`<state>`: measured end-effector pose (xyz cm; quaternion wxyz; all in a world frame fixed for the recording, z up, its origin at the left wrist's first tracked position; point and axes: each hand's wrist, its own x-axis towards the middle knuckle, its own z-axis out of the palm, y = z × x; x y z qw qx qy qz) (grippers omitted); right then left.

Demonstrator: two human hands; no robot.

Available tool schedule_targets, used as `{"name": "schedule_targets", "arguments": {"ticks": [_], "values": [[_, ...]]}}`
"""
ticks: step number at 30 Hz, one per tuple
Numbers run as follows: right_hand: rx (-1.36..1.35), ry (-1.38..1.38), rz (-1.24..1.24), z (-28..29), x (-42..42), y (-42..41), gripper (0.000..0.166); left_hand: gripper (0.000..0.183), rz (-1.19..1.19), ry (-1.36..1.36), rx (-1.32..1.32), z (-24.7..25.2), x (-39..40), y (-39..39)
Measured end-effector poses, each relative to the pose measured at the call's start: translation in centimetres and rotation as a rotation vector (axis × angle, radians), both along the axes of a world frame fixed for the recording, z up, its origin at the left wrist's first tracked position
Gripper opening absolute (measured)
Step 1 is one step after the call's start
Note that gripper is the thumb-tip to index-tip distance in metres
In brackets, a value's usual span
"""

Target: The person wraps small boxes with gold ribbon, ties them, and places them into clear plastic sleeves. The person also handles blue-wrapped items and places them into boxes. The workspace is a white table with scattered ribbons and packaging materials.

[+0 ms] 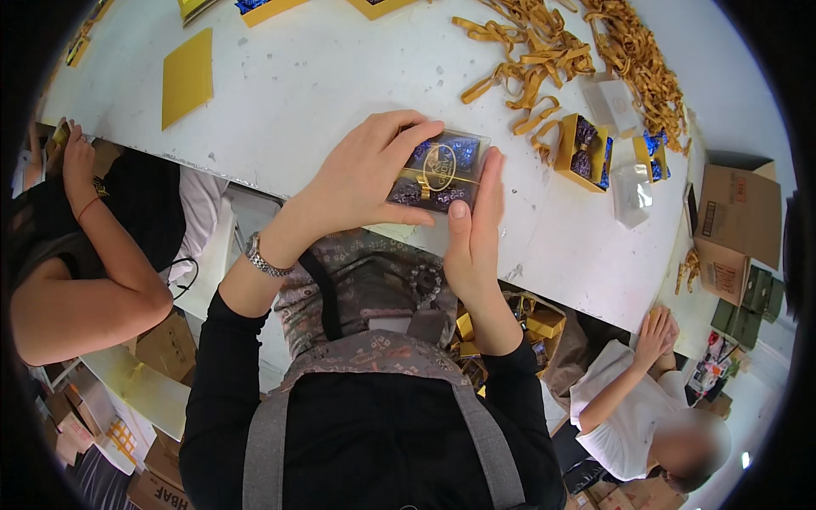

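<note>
A small clear-lidded Godiva box (440, 171) with blue and dark patterned wrapped pieces inside is held over the white table (357, 76). My left hand (376, 169) grips its left side, fingers along the far edge and thumb by the near edge. The right side rests against my right hand (477, 223), whose thumb touches the near corner. To the right stand an open gold box (583, 153) with wrapped pieces and a smaller filled gold box (650, 158). A clear plastic lid (632, 196) lies beside them, and another clear cover (612, 105) sits behind.
Gold elastic ribbons (542, 57) lie heaped at the back right. A gold card sheet (187, 79) lies at the back left. One person (95, 242) is at the left, another (637, 395) at the lower right. A carton of gold boxes (545, 323) stands below the table edge.
</note>
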<state>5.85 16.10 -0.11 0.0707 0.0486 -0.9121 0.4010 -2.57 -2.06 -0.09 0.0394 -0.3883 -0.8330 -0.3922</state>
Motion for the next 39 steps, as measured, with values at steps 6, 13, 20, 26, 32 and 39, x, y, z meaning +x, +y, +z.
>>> {"name": "schedule_targets", "arguments": {"ticks": [6, 13, 20, 26, 32, 39], "values": [[0.475, 0.056, 0.048, -0.5, 0.3, 1.9, 0.070, 0.086, -0.029, 0.034, -0.090, 0.3, -0.2, -0.4], [-0.135, 0.058, 0.157, 0.0, -2.3, 1.8, 0.071, 0.086, -0.022, 0.015, -0.051, 0.2, -0.2, -0.4], [0.389, 0.258, 0.044, -0.4, -1.5, 1.1, 0.071, 0.083, -0.001, 0.043, -0.178, 0.1, 0.4, -0.6], [0.261, 0.211, 0.332, 0.7, -3.4, 2.5, 0.081, 0.074, -0.096, 0.022, -0.265, 0.3, -0.9, -1.4], [0.075, 0.404, 0.227, 0.6, -1.4, 0.6, 0.087, 0.075, 0.307, -0.559, 0.229, 2.2, 3.5, 1.4], [0.850, 0.398, -0.323, 1.2, -6.1, 10.1, 0.026, 0.054, 0.149, -0.841, 0.306, 1.6, 2.5, 0.1]]}}
